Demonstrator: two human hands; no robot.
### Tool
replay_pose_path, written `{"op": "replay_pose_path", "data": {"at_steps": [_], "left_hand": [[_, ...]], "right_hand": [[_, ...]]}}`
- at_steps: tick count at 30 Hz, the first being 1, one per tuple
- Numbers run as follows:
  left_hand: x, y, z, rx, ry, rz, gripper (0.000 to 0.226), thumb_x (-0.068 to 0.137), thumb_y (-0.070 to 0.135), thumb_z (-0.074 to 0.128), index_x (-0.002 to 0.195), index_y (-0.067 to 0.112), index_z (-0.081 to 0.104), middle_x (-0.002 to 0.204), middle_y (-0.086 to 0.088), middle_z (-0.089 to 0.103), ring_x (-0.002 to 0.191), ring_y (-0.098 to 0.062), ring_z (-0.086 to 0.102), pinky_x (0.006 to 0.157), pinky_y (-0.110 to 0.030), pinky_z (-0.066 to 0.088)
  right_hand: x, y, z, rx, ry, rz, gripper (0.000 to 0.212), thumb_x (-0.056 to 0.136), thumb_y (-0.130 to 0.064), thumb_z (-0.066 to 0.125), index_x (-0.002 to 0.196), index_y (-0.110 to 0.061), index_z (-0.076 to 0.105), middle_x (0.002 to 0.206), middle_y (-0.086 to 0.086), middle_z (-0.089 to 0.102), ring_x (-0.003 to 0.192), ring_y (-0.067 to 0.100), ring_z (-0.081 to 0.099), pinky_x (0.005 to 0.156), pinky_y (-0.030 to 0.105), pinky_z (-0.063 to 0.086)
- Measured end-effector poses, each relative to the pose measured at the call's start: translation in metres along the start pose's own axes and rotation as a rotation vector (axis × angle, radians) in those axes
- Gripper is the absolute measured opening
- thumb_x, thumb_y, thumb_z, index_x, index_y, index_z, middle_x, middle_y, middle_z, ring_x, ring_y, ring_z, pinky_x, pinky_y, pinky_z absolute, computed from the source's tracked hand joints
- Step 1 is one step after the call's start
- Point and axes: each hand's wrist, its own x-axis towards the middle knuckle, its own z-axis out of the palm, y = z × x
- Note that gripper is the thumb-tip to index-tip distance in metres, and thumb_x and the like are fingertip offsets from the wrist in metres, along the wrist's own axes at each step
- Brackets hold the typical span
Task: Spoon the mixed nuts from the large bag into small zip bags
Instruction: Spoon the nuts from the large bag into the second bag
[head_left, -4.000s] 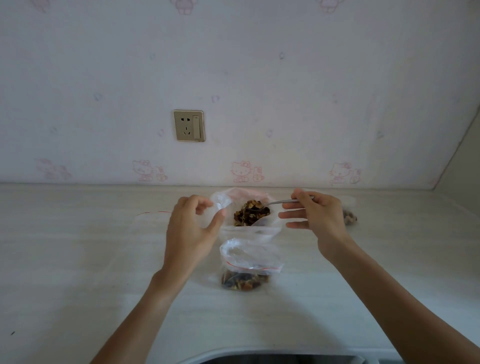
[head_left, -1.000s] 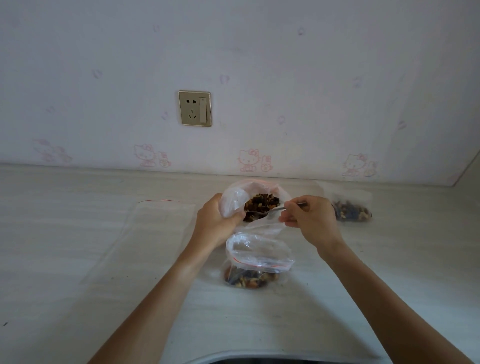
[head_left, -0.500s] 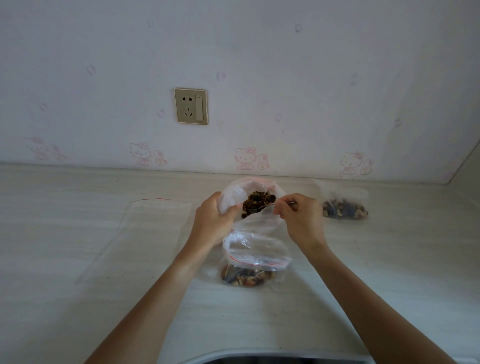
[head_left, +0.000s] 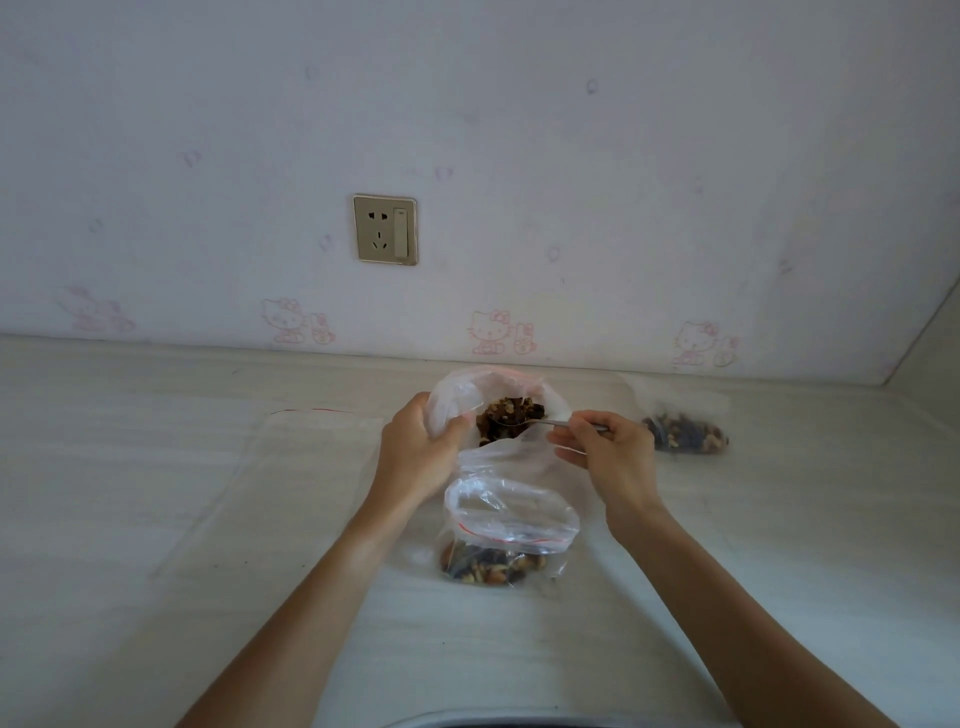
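Head view is showing the left hand (head_left: 415, 457) gripping the large clear plastic bag of mixed nuts (head_left: 511, 413) by its rim. Right hand (head_left: 608, 452) is pinching a thin metal spoon (head_left: 540, 423), dipping into those nuts between both hands. Nearer than the hands, a small red-zip clear bag (head_left: 506, 530) is sitting open.

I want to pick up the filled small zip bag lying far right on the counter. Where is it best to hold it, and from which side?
Probably pinch the small zip bag by its empty clear upper part, coming from above and behind. The nuts sit heaped along its near edge, so the flat plastic toward the wall looks free to pinch, and the load would hang below the grip.
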Motion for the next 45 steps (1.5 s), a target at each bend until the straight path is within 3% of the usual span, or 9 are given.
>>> {"op": "replay_pose_path", "data": {"at_steps": [6, 11, 16, 22, 27, 32, 38, 42, 45], "left_hand": [[0.001, -0.004, -0.010, 0.166, 0.002, 0.036, 0.034, 0.085, 0.058, 0.073, 0.103, 0.032, 0.060, 0.093, 0.017, 0.067, 0.073, 0.006, 0.064, 0.058, -0.014, 0.047], [-0.010, -0.002, -0.027, 0.288, 0.095, 0.109, 0.077, 0.078, 0.068, 0.077, 0.136, 0.024, 0.052, 0.132, 0.013, 0.056, 0.110, -0.008, 0.061, 0.092, -0.035, 0.055], [-0.038, 0.006, -0.041, 0.333, 0.234, 0.328, 0.042, 0.083, 0.054, 0.077, 0.109, 0.026, 0.059, 0.107, 0.011, 0.059, 0.092, -0.010, 0.062, 0.080, -0.033, 0.053], [-0.060, 0.004, -0.034, 0.397, -0.034, 0.189, 0.045, 0.087, 0.075, 0.055, 0.079, 0.033, 0.066, 0.074, 0.017, 0.069, 0.071, 0.000, 0.064, 0.067, -0.029, 0.054], [-0.062, 0.001, -0.029, 0.320, -0.160, 0.130, 0.017, 0.093, 0.048, 0.071, 0.085, 0.034, 0.074, 0.071, 0.010, 0.072, 0.065, -0.006, 0.068, 0.071, -0.030, 0.057], [-0.065, 0.004, -0.030, 0.146, -0.216, 0.109, 0.010, 0.096, 0.031, 0.072, 0.089, 0.028, 0.079, 0.072, 0.005, 0.072, 0.054, -0.015, 0.070, 0.060, -0.027, 0.055], [-0.069, 0.000, -0.033, 0.011, -0.195, 0.048, 0.013, 0.097, 0.026, 0.072, 0.087, 0.028, 0.080, 0.068, 0.005, 0.069, 0.052, -0.023, 0.069, 0.049, -0.031, 0.055], [-0.069, -0.002, -0.033, 0.039, -0.199, 0.054, 0.012, 0.097, 0.027, 0.072, 0.087, 0.028, 0.078, 0.068, 0.007, 0.069, 0.052, -0.022, 0.070, 0.048, -0.031, 0.055], [-0.067, -0.002, -0.034, 0.136, -0.177, 0.111, 0.012, 0.096, 0.036, 0.072, 0.085, 0.031, 0.075, 0.072, 0.012, 0.071, 0.053, -0.016, 0.071, 0.055, -0.029, 0.054]], "right_hand": [[0.003, -0.017, -0.001, -0.063, -0.049, -0.040, 0.010, 0.102, -0.007, 0.061, 0.099, -0.010, 0.070, 0.082, 0.009, 0.079, 0.082, 0.022, 0.079, 0.071, 0.031, 0.064], [-0.004, -0.034, -0.010, -0.079, -0.104, -0.061, 0.011, 0.102, -0.007, 0.061, 0.097, -0.008, 0.070, 0.081, 0.009, 0.079, 0.083, 0.023, 0.079, 0.071, 0.030, 0.064], [-0.023, -0.049, -0.034, -0.002, -0.193, -0.039, 0.008, 0.101, -0.007, 0.063, 0.101, -0.003, 0.069, 0.086, 0.015, 0.079, 0.086, 0.029, 0.079, 0.071, 0.031, 0.064], [-0.052, -0.052, -0.065, -0.011, -0.248, -0.016, 0.007, 0.100, -0.004, 0.062, 0.101, 0.000, 0.068, 0.088, 0.020, 0.078, 0.085, 0.034, 0.079, 0.072, 0.035, 0.065], [-0.065, -0.045, -0.078, -0.167, -0.293, -0.043, 0.010, 0.101, -0.001, 0.060, 0.104, 0.002, 0.068, 0.084, 0.015, 0.079, 0.084, 0.029, 0.079, 0.075, 0.035, 0.065], [-0.081, -0.052, -0.084, -0.730, -0.369, -0.541, 0.008, 0.102, -0.012, 0.062, 0.104, -0.015, 0.069, 0.089, -0.007, 0.078, 0.086, 0.007, 0.075, 0.079, 0.030, 0.061], [-0.097, -0.071, -0.087, -1.041, -0.446, -1.017, 0.012, 0.104, -0.011, 0.059, 0.109, -0.014, 0.069, 0.081, -0.008, 0.066, 0.059, 0.005, 0.047, 0.056, 0.023, 0.041], [-0.094, -0.073, -0.089, -0.915, -0.394, -1.011, 0.012, 0.104, -0.012, 0.059, 0.107, -0.013, 0.070, 0.084, -0.011, 0.068, 0.065, 0.009, 0.060, 0.059, 0.024, 0.048], [-0.082, -0.068, -0.086, -0.571, -0.307, -0.785, 0.012, 0.099, -0.005, 0.064, 0.099, -0.015, 0.069, 0.090, -0.013, 0.076, 0.083, 0.003, 0.074, 0.073, 0.020, 0.058]]}}
